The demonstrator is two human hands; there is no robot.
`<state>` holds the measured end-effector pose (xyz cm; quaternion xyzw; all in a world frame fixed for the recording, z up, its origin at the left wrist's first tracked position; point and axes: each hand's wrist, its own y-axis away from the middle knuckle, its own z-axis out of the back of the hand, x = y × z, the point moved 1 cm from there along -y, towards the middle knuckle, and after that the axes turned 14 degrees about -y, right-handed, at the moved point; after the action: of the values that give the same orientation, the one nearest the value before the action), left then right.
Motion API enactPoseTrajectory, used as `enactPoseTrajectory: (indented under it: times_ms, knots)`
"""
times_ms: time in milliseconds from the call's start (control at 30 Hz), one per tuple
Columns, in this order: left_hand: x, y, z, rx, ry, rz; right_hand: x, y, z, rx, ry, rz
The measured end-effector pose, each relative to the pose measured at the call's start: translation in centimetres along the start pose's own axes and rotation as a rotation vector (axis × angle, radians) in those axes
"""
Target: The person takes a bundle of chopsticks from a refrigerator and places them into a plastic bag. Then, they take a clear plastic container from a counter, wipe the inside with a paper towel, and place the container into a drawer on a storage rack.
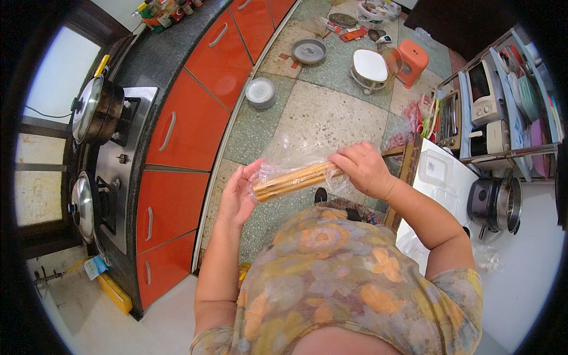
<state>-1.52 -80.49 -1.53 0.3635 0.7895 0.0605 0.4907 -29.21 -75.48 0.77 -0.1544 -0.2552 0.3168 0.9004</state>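
A bundle of light wooden chopsticks (295, 181) lies inside a clear plastic bag (284, 153) in front of my body. My right hand (364, 171) grips the bag and the bundle's right end, fingers curled over the top. At the other end, my left hand (239, 191) supports the bundle, its palm and fingers against the bagged stick ends. Loose plastic puffs up above the sticks between both hands. The bundle tilts slightly, its right end higher in the view.
Left of me runs a dark countertop (168, 44) with orange cabinets (177, 128), a gas stove (116, 166) and lidded pots. Stacked plates (260, 92), a round pan (309, 51) and an orange stool (412, 62) stand on the tiled floor. A white table (437, 186) and an appliance rack (510, 153) are at right.
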Motion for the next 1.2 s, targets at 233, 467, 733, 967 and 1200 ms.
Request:
enactPoseTrajectory:
  times_ms: [233,467,733,967,1200]
  knots:
    - [-0.3,-0.8,-0.8,0.117,0.255,-0.043,0.4,-0.1,0.0,-0.027,-0.034,-0.073]
    - [-2.0,-1.5,-1.6,0.351,-0.036,-0.036,-0.3,0.1,0.0,0.129,-0.315,-0.193]
    - [-4.0,-1.5,-2.4,0.475,-0.448,-0.074,-1.4,0.6,-0.5,0.303,-0.677,-0.419]
    - [-6.2,-1.5,-3.2,0.499,-0.817,-0.017,-2.1,-0.4,-0.1,0.49,-0.828,-0.476]
    - [-4.7,-1.9,-5.0,0.533,-1.51,-0.109,-4.6,-0.1,-1.4,0.844,-1.057,-0.66]
